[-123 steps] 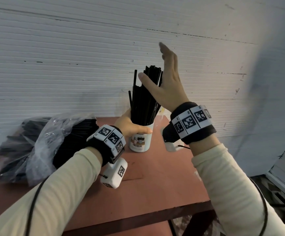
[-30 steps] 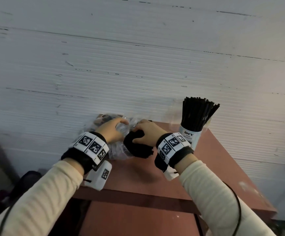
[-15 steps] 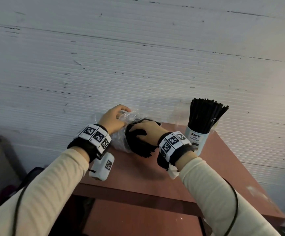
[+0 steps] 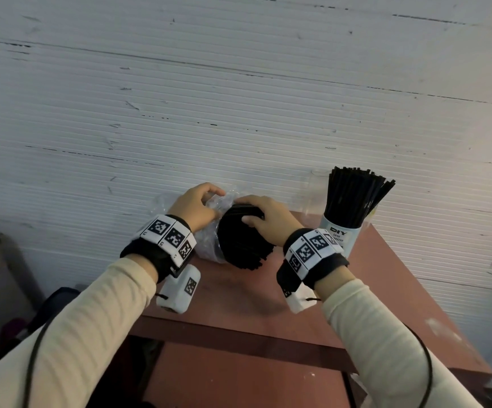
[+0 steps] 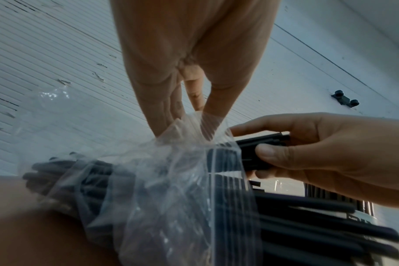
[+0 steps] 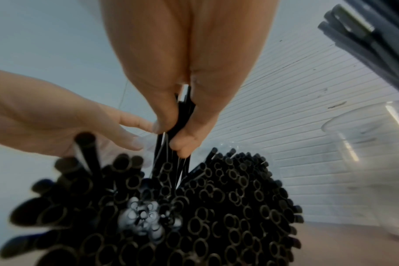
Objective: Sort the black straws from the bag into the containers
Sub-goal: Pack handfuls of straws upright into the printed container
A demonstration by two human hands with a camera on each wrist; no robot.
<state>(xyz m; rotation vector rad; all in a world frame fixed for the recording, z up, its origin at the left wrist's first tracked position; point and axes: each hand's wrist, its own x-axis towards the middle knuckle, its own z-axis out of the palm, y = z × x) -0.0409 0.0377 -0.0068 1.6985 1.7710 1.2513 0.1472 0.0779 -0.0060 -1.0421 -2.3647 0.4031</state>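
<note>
A clear plastic bag (image 4: 206, 242) (image 5: 171, 189) packed with black straws (image 4: 243, 245) (image 6: 194, 207) lies on the red-brown table (image 4: 253, 298), its open end toward me. My left hand (image 4: 196, 209) (image 5: 189, 111) pinches the bag's plastic at its mouth. My right hand (image 4: 268, 220) (image 6: 178, 126) (image 5: 307, 153) grips a small bunch of straws at the top of the bundle, thumb below and fingers above. A white container (image 4: 338, 238) at the right stands full of upright black straws (image 4: 355, 198).
An empty clear plastic cup (image 6: 371, 162) (image 4: 315, 189) stands behind the full container near the white ribbed wall (image 4: 238, 113). The table's front edge (image 4: 238, 337) is close to me, with a lower shelf beneath. Dark clutter sits on the floor at the left.
Four seconds ago my hands were at the container of straws. Over the last second they stay at the bag; the right hand has taken a bunch at the top of the bundle.
</note>
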